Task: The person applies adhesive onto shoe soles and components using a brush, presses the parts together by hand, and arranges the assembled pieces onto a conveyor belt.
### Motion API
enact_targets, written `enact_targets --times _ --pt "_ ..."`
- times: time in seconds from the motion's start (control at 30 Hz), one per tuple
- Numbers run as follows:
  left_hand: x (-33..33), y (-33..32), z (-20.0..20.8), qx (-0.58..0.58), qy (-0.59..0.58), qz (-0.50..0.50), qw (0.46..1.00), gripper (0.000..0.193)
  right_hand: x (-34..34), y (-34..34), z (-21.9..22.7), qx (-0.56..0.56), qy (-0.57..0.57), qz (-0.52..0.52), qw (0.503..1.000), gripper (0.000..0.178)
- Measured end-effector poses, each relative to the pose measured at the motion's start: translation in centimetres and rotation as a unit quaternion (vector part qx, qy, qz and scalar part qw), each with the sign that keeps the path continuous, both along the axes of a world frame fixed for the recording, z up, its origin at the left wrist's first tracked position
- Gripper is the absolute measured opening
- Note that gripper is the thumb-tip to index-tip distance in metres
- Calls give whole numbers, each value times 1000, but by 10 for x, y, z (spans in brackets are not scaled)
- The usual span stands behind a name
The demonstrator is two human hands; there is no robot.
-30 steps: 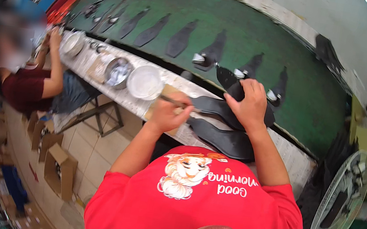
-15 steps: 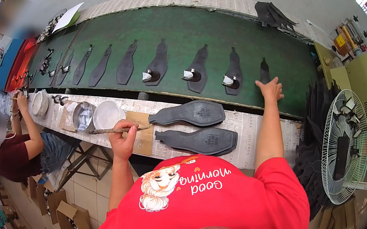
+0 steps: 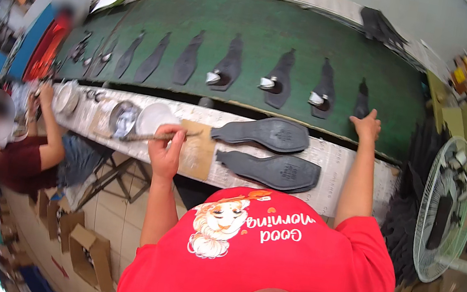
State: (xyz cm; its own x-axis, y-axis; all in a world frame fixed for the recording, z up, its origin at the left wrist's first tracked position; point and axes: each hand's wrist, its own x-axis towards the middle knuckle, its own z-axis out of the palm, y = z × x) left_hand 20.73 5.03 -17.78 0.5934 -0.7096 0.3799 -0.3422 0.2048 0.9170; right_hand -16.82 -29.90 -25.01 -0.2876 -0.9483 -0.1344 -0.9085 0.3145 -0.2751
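My left hand [image 3: 165, 151] is closed round a thin brown brush [image 3: 147, 137], held level over a tan board [image 3: 196, 151] on the near bench. Reaching forward, my right hand [image 3: 367, 127] has its fingers apart at the lower end of a narrow dark sole piece [image 3: 362, 100] on the green table; whether it touches the piece I cannot tell. Two stacks of black soles, a far stack [image 3: 265, 133] and a near stack [image 3: 272, 172], lie on the bench between my arms. Several more dark soles stand in a row, among them one with a shiny white-grey part [image 3: 322, 90] on it.
The green table [image 3: 205, 12] runs across the far side. Left on the bench are a pale round lid [image 3: 156, 117] and a metal pot [image 3: 124, 119]. A white wire fan guard [image 3: 447, 208] stands right, by hanging black pieces [image 3: 409, 202]. A co-worker [image 3: 26, 157] sits at left.
The whole view has shifted, so the table and soles appear farther right. My right hand's spread fingers have drawn closer together beside the narrow piece. My left hand keeps hold of the brush.
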Motion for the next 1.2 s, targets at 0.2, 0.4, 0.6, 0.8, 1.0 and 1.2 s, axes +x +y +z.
enact_targets --times 0.2,0.4,0.6,0.8,1.0,1.2 --pt "37 12 12 11 37 156 987 11 89 51 51 -180 -193 393 881 73" --pt "54 15 9 104 -21 228 968 21 169 139 72 -94 -136 685 709 71" --pt "53 5 -2 163 -47 218 961 25 183 147 54 -41 -123 690 712 60" --pt "65 1 -10 221 -66 210 950 28 180 145 58 -78 -180 675 711 51" --pt "72 8 -9 71 164 158 971 22 191 147 80 -134 -219 651 715 51" --pt "10 -6 7 -42 122 60 990 16 210 165 83 -188 -196 665 696 46"
